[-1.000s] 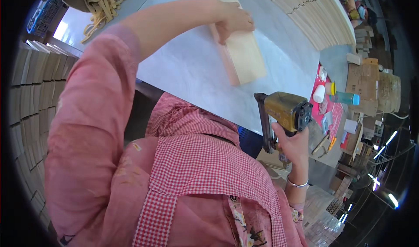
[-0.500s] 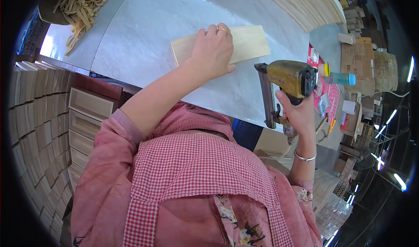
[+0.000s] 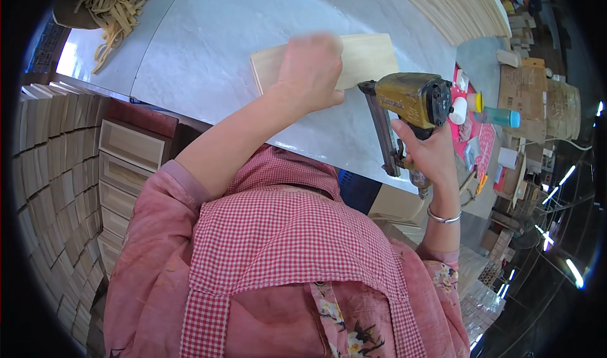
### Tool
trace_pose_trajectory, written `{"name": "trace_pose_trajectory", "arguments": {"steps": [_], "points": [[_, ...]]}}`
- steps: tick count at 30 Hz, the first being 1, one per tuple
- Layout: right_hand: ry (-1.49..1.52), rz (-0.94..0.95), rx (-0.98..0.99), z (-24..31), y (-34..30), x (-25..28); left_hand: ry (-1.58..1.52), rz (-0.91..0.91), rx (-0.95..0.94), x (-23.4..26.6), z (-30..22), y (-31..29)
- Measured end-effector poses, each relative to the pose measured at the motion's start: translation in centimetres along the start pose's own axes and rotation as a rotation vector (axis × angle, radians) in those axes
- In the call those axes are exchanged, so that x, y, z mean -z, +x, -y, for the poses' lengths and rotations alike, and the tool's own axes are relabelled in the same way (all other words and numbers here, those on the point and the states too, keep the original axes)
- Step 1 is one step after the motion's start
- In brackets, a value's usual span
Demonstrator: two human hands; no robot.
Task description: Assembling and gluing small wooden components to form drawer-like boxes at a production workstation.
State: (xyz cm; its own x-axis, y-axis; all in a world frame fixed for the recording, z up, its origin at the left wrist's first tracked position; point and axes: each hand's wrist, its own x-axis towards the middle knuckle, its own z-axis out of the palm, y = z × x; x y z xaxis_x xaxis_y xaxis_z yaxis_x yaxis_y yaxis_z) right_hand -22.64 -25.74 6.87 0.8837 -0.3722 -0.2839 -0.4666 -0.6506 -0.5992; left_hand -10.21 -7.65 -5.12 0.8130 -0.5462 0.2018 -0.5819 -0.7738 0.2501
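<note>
My left hand (image 3: pixel 310 73) rests on a flat pale wooden board (image 3: pixel 367 58) lying on the grey-white worktop (image 3: pixel 208 42), gripping its near edge. My right hand (image 3: pixel 427 149) grips the handle of a yellow-brown nail gun (image 3: pixel 408 105), held just right of the board with its long black magazine pointing down toward me. The nose of the gun is close to the board's right near corner; whether it touches is hidden by my left hand.
A pile of pale wood strips (image 3: pixel 117 4) lies at the worktop's far left. Stacked wooden box frames (image 3: pixel 57 181) stand at my left. Curved stacked boards (image 3: pixel 455 7) run along the far right. Bottles and small items sit on a red surface (image 3: pixel 480 124) at right.
My left hand pulled the board nearer and turned it. The nail gun rose from beside my body up to the board's right edge.
</note>
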Motion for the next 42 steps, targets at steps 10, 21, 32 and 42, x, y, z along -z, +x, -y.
{"name": "trace_pose_trajectory", "arguments": {"steps": [10, 21, 32, 42], "points": [[0.053, 0.021, -0.085, 0.3, 0.0, -0.2, -0.022, 0.008, -0.003, 0.0, 0.0, 0.0], [0.078, -0.072, -0.053, 1.4, -1.3, -0.8, -0.162, -0.19, -0.037, 1.2, 5.2, -4.9], [0.088, 0.1, 0.126, 3.9, -4.1, -4.2, -0.633, -0.161, 0.157, -1.9, 8.7, -10.8], [-0.023, 0.241, 0.089, 7.2, -4.7, -6.5, -0.501, -0.24, 0.205, -2.7, 8.1, -11.0]]}}
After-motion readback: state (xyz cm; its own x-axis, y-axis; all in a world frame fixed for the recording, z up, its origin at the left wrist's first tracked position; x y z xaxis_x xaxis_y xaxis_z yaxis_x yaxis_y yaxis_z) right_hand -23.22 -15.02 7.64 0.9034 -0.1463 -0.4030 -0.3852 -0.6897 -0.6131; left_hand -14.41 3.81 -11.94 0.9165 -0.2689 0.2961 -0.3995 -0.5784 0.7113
